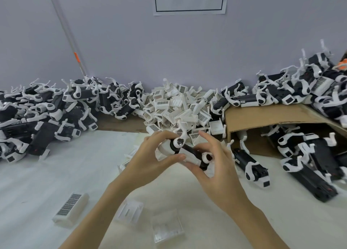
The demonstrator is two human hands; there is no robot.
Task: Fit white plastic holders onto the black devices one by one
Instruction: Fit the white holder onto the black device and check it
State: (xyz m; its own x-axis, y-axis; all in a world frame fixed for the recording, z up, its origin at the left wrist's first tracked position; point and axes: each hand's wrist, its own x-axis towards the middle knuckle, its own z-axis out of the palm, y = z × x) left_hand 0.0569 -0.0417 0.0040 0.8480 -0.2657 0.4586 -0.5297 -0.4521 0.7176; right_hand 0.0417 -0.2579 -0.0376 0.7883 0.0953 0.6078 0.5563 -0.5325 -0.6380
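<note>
Black devices lay heaped along the wall: a big pile at the left point(43, 115), another at the right point(308, 90) spilling over a cardboard box point(262, 117), most of them apparently already wearing white parts. Between the heaps sat the mound of white plastic holders point(178, 105), against the wall and just beyond the hands. The white table covering point(56, 173) carried three loose holders near the person, one with a barcode label point(70, 209) and two plain ones point(129, 211) point(167, 228).

Above the table's middle, both hands held one black device point(189, 151) with a white holder point(165, 149) at its left end. The left hand point(150, 160) gripped the holder end, thumb beneath and fingers curled over the top. The right hand point(216, 166) supported the device's other end from below with thumb and lower fingers, its index finger raised.

The step in hand looked like pressing the holder home on this device; whether it was fully seated could not be told. The next move would likely call for a firm squeeze along the device's length, then setting it on a finished heap and picking a fresh holder.
</note>
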